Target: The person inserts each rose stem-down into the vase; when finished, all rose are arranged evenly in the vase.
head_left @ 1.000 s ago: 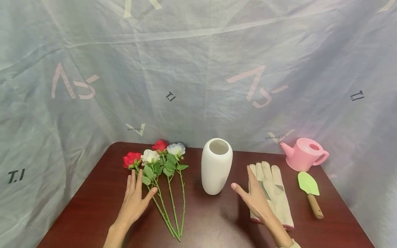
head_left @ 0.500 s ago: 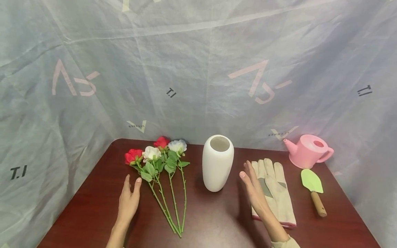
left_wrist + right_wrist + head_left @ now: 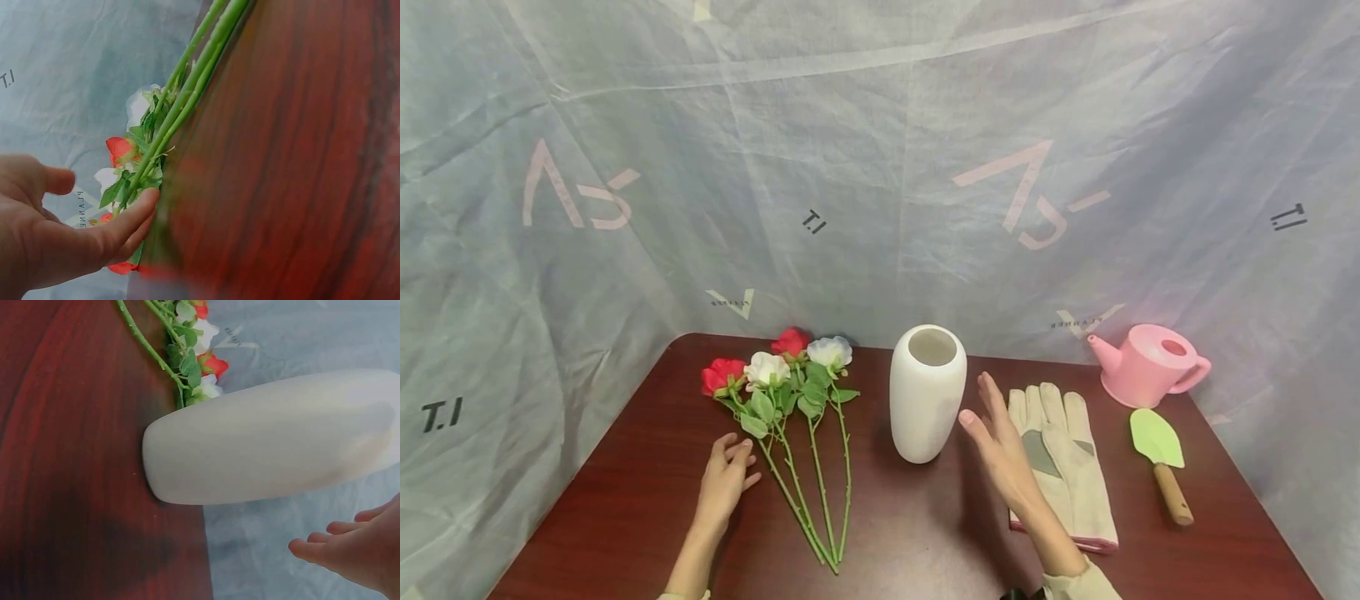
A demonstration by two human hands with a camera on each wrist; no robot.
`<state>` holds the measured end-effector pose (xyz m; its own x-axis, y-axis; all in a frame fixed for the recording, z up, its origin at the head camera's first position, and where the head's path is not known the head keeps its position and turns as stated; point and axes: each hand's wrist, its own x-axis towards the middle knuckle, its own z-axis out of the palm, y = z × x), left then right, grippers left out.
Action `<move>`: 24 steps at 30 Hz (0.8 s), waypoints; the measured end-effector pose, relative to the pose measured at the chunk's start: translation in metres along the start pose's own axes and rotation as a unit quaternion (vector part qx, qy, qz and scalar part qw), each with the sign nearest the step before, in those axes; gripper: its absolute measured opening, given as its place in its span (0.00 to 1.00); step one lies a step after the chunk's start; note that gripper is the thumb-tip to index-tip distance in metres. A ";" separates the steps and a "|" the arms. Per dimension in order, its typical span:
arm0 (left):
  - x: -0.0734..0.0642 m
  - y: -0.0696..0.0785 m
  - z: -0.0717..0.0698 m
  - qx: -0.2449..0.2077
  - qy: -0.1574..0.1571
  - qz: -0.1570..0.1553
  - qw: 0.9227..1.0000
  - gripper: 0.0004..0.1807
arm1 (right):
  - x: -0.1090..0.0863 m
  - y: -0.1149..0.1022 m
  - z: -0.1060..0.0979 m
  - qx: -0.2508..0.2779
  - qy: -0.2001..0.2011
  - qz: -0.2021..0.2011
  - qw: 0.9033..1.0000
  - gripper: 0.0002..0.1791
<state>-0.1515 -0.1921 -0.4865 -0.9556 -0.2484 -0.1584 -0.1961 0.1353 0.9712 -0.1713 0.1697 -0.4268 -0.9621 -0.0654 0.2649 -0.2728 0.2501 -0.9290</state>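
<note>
Several artificial roses lie fanned on the table to the left, stem ends toward me: a red rose [image 3: 721, 377], a cream rose [image 3: 767, 371], another red one behind, and a pale blue-white rose [image 3: 830, 354]. Just left of their green stems [image 3: 790, 492] is my left hand [image 3: 724, 479], fingers loosely bent, thumb apart, nothing held. In the left wrist view its fingertips come close to the stems; contact cannot be told. A white vase [image 3: 927, 408] stands upright in the middle, its mouth uncovered. My right hand [image 3: 1006, 462] hovers beside the vase, fingers extended, holding nothing.
Beige work gloves [image 3: 1078, 475] lie partly beneath my right forearm in the head view. Farther right are a pink watering can [image 3: 1150, 367] and a green trowel [image 3: 1157, 437] with a wooden handle. Grey cloth [image 3: 880, 208] hangs behind the dark red table [image 3: 617, 500].
My left hand has drawn back from the blooms, then shifted right toward the stems as its fingers bent. My right hand has moved away from the vase and then back toward it.
</note>
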 end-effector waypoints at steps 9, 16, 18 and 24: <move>0.004 -0.006 0.009 0.026 0.008 -0.008 1.000 0.26 | 0.009 -0.017 0.015 -0.076 0.008 0.011 0.997 0.51; 0.006 -0.018 0.024 0.006 0.030 0.014 0.999 0.22 | 0.020 -0.024 0.023 -0.120 0.047 0.001 0.992 0.62; 0.006 -0.022 0.027 -0.008 0.026 0.018 0.999 0.23 | 0.023 -0.026 0.024 -0.130 0.057 -0.008 0.990 0.61; 0.005 -0.028 0.022 -0.030 0.045 0.016 0.998 0.23 | 0.028 -0.028 0.034 -0.115 0.070 -0.027 0.991 0.55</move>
<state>-0.1556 -0.1756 -0.5184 -0.9370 -0.3305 -0.1128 -0.1496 0.0881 0.9848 -0.1903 0.1276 -0.4020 -0.9318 0.0455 0.3602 -0.2996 0.4638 -0.8337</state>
